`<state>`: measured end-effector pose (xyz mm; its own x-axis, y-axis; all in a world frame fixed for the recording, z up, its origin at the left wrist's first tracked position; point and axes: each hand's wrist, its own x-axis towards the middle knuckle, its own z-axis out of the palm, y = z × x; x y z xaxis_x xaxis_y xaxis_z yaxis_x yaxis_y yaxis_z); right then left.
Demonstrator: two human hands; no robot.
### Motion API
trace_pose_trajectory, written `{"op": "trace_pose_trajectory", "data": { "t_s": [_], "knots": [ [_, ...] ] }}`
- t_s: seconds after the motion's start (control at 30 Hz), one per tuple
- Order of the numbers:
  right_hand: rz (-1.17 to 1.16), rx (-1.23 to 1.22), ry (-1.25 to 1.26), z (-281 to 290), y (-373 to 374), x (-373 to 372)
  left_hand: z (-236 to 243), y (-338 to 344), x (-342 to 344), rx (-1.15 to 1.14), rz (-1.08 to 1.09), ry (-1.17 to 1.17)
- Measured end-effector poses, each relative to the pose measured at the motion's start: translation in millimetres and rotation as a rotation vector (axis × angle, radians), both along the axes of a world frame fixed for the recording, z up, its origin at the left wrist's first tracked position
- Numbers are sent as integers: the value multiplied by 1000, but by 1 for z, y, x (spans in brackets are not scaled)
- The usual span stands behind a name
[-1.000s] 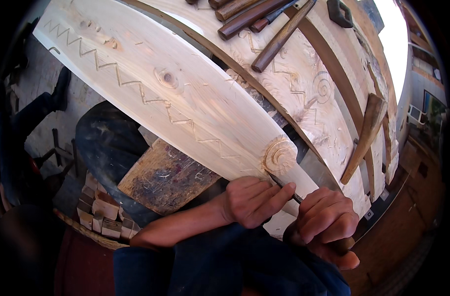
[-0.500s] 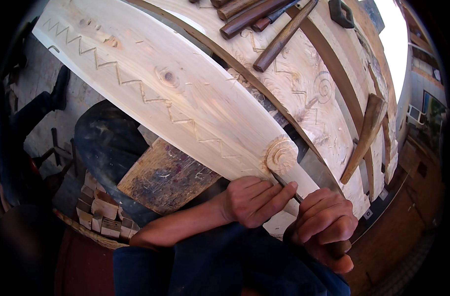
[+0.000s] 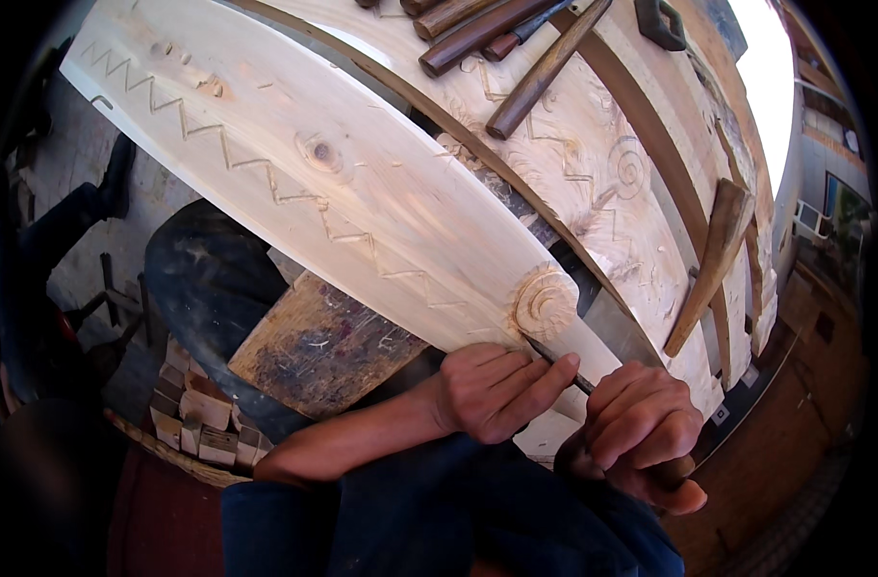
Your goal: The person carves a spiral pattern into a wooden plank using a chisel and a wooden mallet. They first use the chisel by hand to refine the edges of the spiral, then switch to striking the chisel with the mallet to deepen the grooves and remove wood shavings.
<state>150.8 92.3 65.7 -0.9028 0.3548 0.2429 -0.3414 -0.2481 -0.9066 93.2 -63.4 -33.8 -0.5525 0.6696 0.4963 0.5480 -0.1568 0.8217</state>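
A long pale wooden plank (image 3: 294, 183) with a carved zigzag line runs from upper left to lower right. Near its lower end sits a carved spiral rosette (image 3: 545, 301). My left hand (image 3: 496, 389) rests on the plank's end, its fingers pinching the thin metal blade of a chisel (image 3: 559, 365) whose tip meets the rosette's lower edge. My right hand (image 3: 641, 433) is closed around the chisel's wooden handle, just right of the left hand. My dark blue sleeves fill the bottom of the view.
Behind lies a second carved plank (image 3: 593, 163) with zigzag and spiral. Several wooden-handled tools (image 3: 487, 29) lie at the top; a wooden mallet (image 3: 713, 260) rests at right. A worn board (image 3: 323, 351) and a basket of small wood blocks (image 3: 193, 423) sit lower left.
Both hands stay at the rosette with the chisel; the right hand has shifted very slightly, and the view has barely moved.
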Motion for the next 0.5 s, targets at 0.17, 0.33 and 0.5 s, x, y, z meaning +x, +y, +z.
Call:
{"op": "trace_pose_trajectory", "data": {
  "t_s": [0.17, 0.33, 0.5],
  "knots": [
    [81, 41, 32, 1, 3, 3, 0, -2, 0, -5, -31, 20],
    [60, 45, 29, 1, 1, 4, 1, -1, -2, -1, -35, 4],
    [94, 65, 32, -1, 5, 0, 0, -1, -3, 1, -23, 7]
  ]
}}
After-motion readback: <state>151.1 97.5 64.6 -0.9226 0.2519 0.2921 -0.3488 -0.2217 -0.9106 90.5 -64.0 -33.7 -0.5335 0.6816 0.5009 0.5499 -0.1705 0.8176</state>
